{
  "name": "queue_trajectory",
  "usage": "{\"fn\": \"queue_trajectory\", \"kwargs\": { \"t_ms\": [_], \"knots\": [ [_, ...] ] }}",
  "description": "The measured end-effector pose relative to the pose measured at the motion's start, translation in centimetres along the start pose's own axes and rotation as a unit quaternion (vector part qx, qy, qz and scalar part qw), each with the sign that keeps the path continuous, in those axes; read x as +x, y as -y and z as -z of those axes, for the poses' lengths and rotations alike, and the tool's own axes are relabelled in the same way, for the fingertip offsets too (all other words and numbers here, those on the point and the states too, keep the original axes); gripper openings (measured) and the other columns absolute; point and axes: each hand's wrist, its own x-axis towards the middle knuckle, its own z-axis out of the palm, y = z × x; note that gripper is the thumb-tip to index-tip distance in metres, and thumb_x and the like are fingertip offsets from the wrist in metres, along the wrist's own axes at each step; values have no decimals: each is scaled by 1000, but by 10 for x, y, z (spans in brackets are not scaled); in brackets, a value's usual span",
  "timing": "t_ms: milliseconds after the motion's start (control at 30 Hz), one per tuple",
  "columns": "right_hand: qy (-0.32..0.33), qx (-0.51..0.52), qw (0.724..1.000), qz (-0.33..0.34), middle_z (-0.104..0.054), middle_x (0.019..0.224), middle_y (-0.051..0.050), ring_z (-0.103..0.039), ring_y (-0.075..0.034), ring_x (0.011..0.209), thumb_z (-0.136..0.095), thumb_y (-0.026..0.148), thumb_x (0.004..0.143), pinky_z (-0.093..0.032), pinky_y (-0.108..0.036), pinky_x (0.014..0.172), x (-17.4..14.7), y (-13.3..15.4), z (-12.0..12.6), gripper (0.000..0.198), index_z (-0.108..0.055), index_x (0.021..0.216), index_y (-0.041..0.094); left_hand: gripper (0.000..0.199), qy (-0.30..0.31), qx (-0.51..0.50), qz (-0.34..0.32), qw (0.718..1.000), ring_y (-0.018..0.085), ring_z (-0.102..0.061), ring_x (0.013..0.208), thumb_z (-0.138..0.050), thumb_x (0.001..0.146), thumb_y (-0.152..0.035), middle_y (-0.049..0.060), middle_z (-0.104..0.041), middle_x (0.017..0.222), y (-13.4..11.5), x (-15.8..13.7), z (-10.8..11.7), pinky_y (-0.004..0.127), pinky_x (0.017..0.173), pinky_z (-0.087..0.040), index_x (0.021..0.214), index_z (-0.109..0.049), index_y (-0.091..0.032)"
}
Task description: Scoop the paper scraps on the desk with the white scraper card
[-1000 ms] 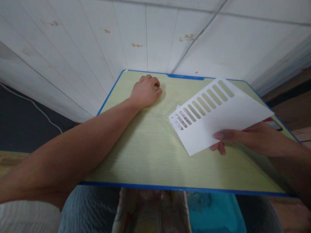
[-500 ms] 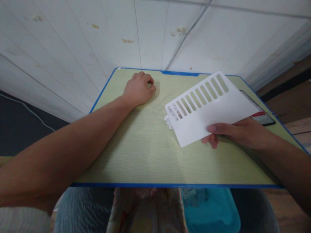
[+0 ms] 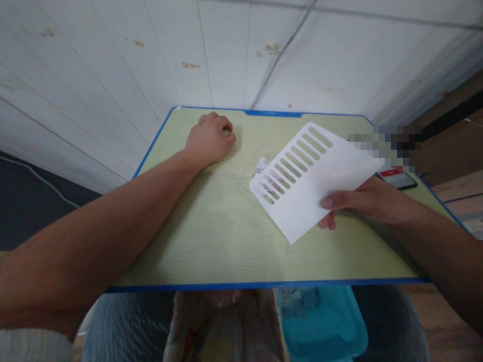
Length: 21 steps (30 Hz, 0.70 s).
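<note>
My right hand grips a flat white slotted panel, thumb on top and fingers underneath. The panel is tilted over the table, and its row of long slots runs along the far left edge. At its left corner, some pale crumpled scraps show past the edge and through the slots; whether they touch the panel I cannot tell. My left hand rests on the far left part of the table in a loose fist, with a small gap between thumb and forefinger and nothing visible in it.
The pale green table has a blue rim and stands against a white plank wall with a grey cable. A dark-edged flat device lies at the right. Below the front edge are a turquoise tub and an open bag.
The panel has turned, its far end swinging left and its near corner coming closer to me. More of the pale scraps shows beyond its left corner. My left hand stays at the same spot on the table.
</note>
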Motion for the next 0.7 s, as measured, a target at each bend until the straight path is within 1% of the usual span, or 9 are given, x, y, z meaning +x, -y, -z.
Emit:
{"fn": "queue_trajectory", "kwargs": {
  "t_ms": [167, 300, 433, 567, 700],
  "knots": [
    [-9, -8, 1000, -12, -84, 74, -8, -79, -21, 59, -91, 40, 94, -67, -28, 55, 0, -1, 0, 26, -85, 89, 16, 19, 0, 2, -3, 1000, 37, -61, 135, -63, 93, -32, 11, -74, 125, 1, 0, 0, 56, 117, -52, 106, -77, -32],
    [-16, -19, 1000, -9, -85, 77, -9, -78, -19, 58, -90, 40, 95, -64, -27, 56, -1, 1, 0, 26, -85, 90, 15, 19, -1, -1, 1, 1000, 37, -61, 134, -65, 92, -32, 11, -75, 122, -1, -1, 2, 56, 116, -53, 106, -78, -32],
    [15, -15, 1000, -23, -83, 74, -8, -79, -21, 62, -91, 42, 94, -65, -29, 58, 0, 1, 0, 28, -84, 86, 16, 18, -1, 1, 0, 1000, 38, -62, 133, -66, 92, -32, 12, -76, 123, -2, -1, 3, 57, 116, -53, 106, -77, -30],
    [-2, -12, 1000, -22, -84, 76, -8, -78, -20, 60, -92, 45, 92, -63, -27, 56, 1, 1, 0, 31, -85, 89, 15, 18, 4, 5, -2, 1000, 38, -62, 133, -65, 92, -33, 12, -76, 127, -3, -1, 4, 57, 116, -53, 105, -77, -29],
    [21, -5, 999, -28, -83, 73, -8, -78, -20, 60, -92, 45, 92, -63, -27, 56, 2, 0, -1, 32, -84, 86, 14, 17, 2, 11, -7, 1000, 39, -62, 133, -63, 94, -34, 12, -76, 127, -1, -1, 4, 58, 115, -54, 104, -77, -29]
  ]
}}
